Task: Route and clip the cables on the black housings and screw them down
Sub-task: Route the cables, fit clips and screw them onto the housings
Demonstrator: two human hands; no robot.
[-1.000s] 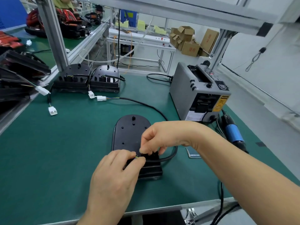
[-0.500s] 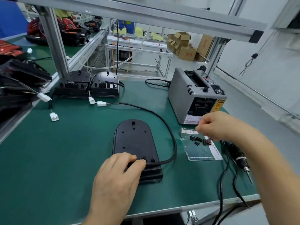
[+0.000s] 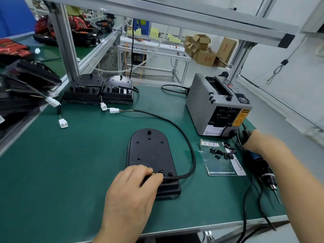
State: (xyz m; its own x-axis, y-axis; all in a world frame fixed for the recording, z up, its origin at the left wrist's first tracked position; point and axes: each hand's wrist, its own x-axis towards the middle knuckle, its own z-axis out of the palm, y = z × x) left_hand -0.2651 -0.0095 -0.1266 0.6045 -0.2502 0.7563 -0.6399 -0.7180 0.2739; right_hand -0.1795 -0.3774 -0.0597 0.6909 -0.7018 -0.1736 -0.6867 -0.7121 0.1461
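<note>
Black housing (image 3: 150, 151) lies mid-worktop (image 3: 70, 172), long axis running away from the body. Left hand (image 3: 133, 190) pinches cable (image 3: 193, 155) at the near end. Right hand (image 3: 261, 142), well apart, is at the screwdriver (image 3: 263, 171) on the right; grip unclear.

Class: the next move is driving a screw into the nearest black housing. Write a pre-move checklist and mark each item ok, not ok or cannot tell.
1. Housing flat on the mat: ok.
2. Left hand pinches the cable at the housing's near end: ok.
3. Clip seated over the cable: cannot tell, fingers hide the spot.
4. Right hand gripping the screwdriver: cannot tell, the hand is blurred at its top end.
5. Screwdriver tip over the screw hole: not ok, it lies on the mat right of the housing.
6. Spare clips within reach: ok, they lie on a card beside the screwdriver.
</note>
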